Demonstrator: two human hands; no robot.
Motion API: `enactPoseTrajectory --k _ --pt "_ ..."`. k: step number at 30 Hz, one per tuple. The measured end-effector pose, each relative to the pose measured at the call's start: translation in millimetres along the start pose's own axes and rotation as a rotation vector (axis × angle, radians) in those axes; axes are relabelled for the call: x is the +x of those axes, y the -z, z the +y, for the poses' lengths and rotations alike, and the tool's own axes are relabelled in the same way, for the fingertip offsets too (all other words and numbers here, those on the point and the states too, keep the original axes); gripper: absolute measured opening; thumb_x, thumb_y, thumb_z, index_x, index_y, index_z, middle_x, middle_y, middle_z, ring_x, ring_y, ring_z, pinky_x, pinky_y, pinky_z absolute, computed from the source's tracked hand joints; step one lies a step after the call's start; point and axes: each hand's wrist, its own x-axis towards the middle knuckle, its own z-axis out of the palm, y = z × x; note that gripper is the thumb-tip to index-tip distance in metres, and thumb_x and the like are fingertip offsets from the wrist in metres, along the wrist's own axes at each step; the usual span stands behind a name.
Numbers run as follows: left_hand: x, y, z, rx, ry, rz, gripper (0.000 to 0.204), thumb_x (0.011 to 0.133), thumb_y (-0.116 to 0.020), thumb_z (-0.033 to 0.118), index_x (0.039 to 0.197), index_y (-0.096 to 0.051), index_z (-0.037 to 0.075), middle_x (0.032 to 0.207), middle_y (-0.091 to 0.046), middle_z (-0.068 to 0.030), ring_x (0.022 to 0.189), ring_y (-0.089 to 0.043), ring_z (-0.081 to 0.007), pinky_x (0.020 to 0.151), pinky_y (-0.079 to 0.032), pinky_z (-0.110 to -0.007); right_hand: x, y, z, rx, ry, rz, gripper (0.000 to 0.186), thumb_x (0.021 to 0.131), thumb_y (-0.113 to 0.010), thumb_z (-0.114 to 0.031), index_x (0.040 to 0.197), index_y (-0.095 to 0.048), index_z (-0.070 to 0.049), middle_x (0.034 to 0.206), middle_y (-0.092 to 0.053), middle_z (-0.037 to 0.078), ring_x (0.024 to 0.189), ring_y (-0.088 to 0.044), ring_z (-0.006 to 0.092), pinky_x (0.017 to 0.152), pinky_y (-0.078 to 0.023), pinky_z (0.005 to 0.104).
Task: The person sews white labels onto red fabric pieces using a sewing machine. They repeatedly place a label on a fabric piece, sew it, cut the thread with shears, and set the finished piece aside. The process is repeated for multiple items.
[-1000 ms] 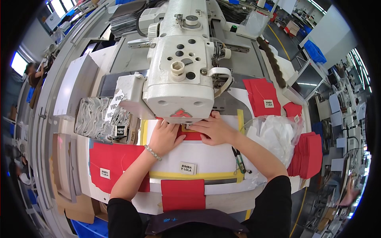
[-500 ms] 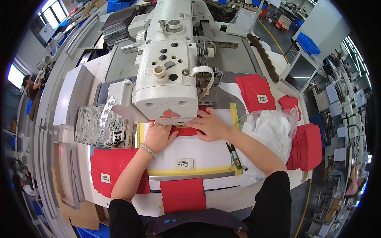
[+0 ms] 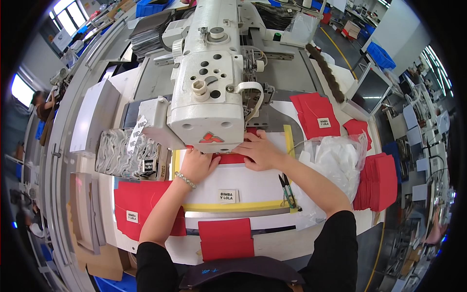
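Observation:
A piece of red fabric (image 3: 232, 159) lies under the white head of a sewing machine (image 3: 206, 112), mostly hidden by it. My left hand (image 3: 197, 164), with a beaded bracelet at the wrist, rests on the fabric's left side; its thumb is stretched out and its fingertips are hidden behind the machine head. On the right side, my right hand (image 3: 263, 152) lies on the fabric with fingers and thumb apart. Beneath is a white sheet (image 3: 214, 182) edged with yellow tape. A small white label (image 3: 228, 196) lies nearer me, with green-handled thread snips (image 3: 287, 192) to its right.
A box of labels (image 3: 127, 155) stands at left. Red pieces with labels lie at left (image 3: 160, 190) and far right (image 3: 311, 109). Another red piece (image 3: 225, 238) is at the front edge. A clear plastic bag (image 3: 335, 160) and a red stack (image 3: 374, 182) stand at right.
The whole view has shifted slightly. Both hands stay on the red fabric in nearly the same place, with only slight finger movement.

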Motion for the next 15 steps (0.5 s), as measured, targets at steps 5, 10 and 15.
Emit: enactPoseTrajectory --k 5,10,15 --pt "0 2 -1 0.002 -0.009 0.0 0.035 0.086 -0.065 0.03 0.105 -0.065 0.0 0.105 -0.064 -0.0151 0.099 -0.06 -0.0307 0.086 -0.046 -0.044 -3 -4 2 0.003 0.012 0.138 0.043 0.077 -0.063 -0.019 0.119 -0.066 -0.018 0.129 -0.062 -0.002 0.111 -0.052 0.0229 0.087 -0.034 0.0462" --pt "0 0 -4 -0.033 0.005 -0.055 0.038 0.087 -0.063 0.031 0.108 -0.064 0.0 0.109 -0.063 -0.0163 0.103 -0.058 -0.0321 0.091 -0.043 -0.044 -9 -7 5 -0.085 0.06 0.176 0.036 0.079 -0.064 -0.019 0.116 -0.068 -0.018 0.121 -0.066 -0.002 0.106 -0.054 0.0214 0.087 -0.035 0.044" --pt "-10 4 -11 0.029 0.007 -0.138 0.042 0.086 -0.065 0.033 0.112 -0.063 0.0 0.108 -0.063 -0.0153 0.103 -0.057 -0.032 0.093 -0.042 -0.043 -8 2 -7 -0.13 0.166 0.149 0.036 0.081 -0.063 -0.019 0.117 -0.067 -0.017 0.124 -0.065 -0.002 0.105 -0.055 0.0201 0.088 -0.038 0.0414"
